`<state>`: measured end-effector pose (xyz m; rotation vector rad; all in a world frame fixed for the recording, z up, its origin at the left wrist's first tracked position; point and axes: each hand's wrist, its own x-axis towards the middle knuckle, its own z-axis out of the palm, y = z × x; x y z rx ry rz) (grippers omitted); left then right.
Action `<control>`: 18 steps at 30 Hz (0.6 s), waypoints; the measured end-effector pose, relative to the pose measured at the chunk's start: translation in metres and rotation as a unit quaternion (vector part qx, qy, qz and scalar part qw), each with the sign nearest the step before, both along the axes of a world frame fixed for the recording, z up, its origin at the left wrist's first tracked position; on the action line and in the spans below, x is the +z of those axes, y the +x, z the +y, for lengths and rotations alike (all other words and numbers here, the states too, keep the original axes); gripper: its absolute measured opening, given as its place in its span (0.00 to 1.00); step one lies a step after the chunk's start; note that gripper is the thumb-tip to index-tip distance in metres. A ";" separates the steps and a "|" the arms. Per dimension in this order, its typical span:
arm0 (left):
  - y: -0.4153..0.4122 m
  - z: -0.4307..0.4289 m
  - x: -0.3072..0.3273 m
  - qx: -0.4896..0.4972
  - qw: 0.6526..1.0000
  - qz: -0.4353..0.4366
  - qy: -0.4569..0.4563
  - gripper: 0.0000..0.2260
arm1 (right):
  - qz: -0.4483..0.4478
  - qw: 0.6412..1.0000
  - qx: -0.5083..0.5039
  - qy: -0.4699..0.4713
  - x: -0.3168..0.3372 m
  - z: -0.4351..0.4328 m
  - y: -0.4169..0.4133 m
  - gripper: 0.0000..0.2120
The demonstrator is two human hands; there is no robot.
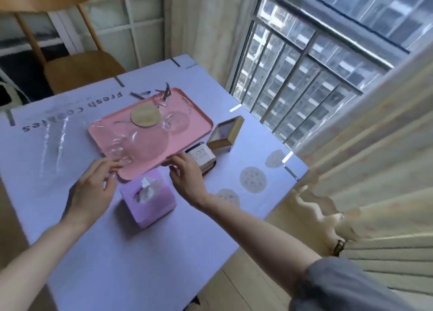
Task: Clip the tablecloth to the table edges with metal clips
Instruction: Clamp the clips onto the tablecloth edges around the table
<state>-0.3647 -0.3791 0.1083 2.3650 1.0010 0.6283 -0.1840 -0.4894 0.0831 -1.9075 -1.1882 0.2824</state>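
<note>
Both forearms reach in over the lilac tablecloth (140,252), which lies flat across the table. The left hand (93,188) is loosely spread, fingertips at the near corner of a pink tray (187,137). The right hand (187,181) has thumb and forefinger at the tray's near rim — too blurred to tell whether they pinch it. A purple tissue box (150,200) sits between the wrists. Farther out, metal clips (235,107) sit on the cloth's right edge — at least 2 — with darker ones along the far edge.

Pink tray (199,125) bearing glassware (178,120) and round wooden lid (145,116); purple tissue box (150,200) just beside; wooden chair (82,69) behind.
</note>
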 end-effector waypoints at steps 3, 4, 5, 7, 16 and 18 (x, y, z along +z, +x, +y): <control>0.018 0.045 0.011 -0.031 0.999 0.009 0.004 0.14 | 0.014 0.999 -0.042 0.011 0.000 0.018 -0.001 0.14; 0.026 0.059 0.013 -0.040 0.999 0.010 0.004 0.13 | 0.019 0.998 -0.058 0.012 0.001 0.025 -0.002 0.14; 0.034 0.072 0.014 -0.048 0.999 0.008 0.000 0.13 | 0.026 0.997 -0.074 0.009 0.002 0.033 -0.003 0.14; 0.048 0.095 0.010 -0.069 0.998 0.005 0.002 0.12 | 0.043 0.994 -0.099 0.002 0.004 0.049 -0.010 0.14; 0.071 0.157 -0.007 -0.226 0.974 -0.004 0.018 0.11 | 0.062 0.966 -0.250 -0.013 0.019 0.106 -0.052 0.13; 0.076 0.168 -0.007 -0.238 0.971 -0.004 0.015 0.11 | 0.067 0.962 -0.265 -0.019 0.024 0.108 -0.061 0.14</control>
